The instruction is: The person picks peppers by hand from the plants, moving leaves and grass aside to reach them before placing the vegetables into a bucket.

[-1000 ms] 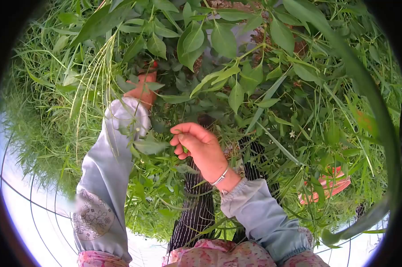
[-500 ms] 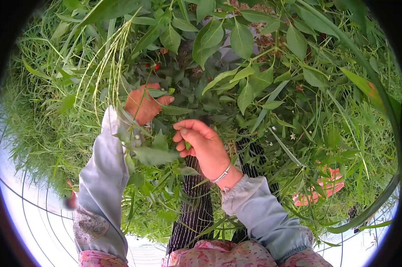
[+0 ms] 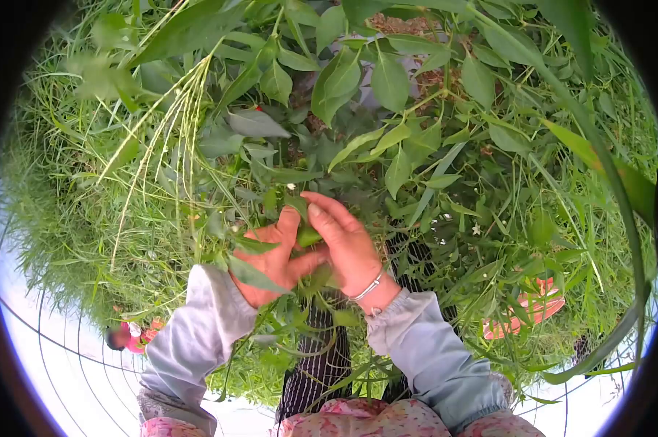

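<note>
My left hand [image 3: 270, 258] and my right hand [image 3: 352, 251] are close together over the plant at the centre, fingertips nearly meeting. Something green [image 3: 308, 234] shows between them, partly covered by the fingers; I cannot make out whether it is a leaf or a fruit. The fingers of both hands are curled inward. A small white flower [image 3: 291, 186] is just above the left fingertips. One long leaf [image 3: 256, 275] lies across the back of my left hand. A bracelet [image 3: 367, 286] circles my right wrist.
Broad-leaved stems [image 3: 391, 80] hang across the top. Thin seed heads [image 3: 187, 109] droop at upper left. A long curved blade [image 3: 624, 175] arches down the right side. A pinkish-orange object [image 3: 525, 312] lies in grass at right. Another person [image 3: 128, 336] is at far lower left.
My left hand has come down and right, out of the foliage, to meet my right hand. The right hand has shifted only slightly. The person at lower left shows more clearly.
</note>
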The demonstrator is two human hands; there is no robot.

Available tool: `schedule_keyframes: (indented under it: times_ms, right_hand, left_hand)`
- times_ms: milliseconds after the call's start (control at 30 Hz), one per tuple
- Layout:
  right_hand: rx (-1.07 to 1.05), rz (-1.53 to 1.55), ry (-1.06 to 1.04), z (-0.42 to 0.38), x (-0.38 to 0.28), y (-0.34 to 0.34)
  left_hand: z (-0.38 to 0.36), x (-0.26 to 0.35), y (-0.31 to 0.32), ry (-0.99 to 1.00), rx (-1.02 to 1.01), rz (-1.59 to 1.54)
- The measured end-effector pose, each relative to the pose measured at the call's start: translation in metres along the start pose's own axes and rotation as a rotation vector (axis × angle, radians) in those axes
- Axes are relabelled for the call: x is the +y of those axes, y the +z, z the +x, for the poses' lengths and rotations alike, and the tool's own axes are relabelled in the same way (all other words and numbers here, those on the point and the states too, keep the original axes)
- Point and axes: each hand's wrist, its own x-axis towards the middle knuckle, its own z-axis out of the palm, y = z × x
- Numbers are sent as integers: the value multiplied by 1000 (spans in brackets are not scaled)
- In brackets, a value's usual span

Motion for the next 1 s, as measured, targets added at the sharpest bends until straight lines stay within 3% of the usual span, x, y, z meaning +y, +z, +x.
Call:
schedule_keyframes:
  times_ms: [100, 200, 300, 433, 567, 667, 733, 767, 833, 900, 1000]
  right_hand:
    - [94, -72, 58, 1, -5, -11]
    - [27, 146, -20, 2, -1, -10]
    - [5, 246, -37, 0, -10, -8]
    - [36, 160, -61, 0, -14, -13]
    - [65, 119, -75, 5, -13, -15]
    - [107, 128, -64, 2, -23, -19]
    - [207, 153, 9, -3, -46, -25]
    - [109, 233, -69, -3, -47, -29]
    - [-84, 392, -227, 0, -42, -34]
    - [-44, 280, -83, -6, -44, -19]
    - [-72, 130, 0, -5, -41, -15]
  left_hand:
    - [13, -12, -5, 98, -32, -158]
    - [27, -17, 0, 84, -100, -216]
    - [25, -10, 21, -4, 18, -729]
    - [21, -1, 27, -31, 46, -675]
    - [19, -6, 23, 125, 50, -531]
    - [11, 0, 2, -88, -236, -700]
    - [15, -18, -9, -188, -230, -741]
    - [16, -31, -11, -238, -228, -761]
    - [23, -63, 7, -17, 4, -244]
    - [43, -64, 11, 250, 256, 338]
    - [83, -71, 7, -106, 395, 505]
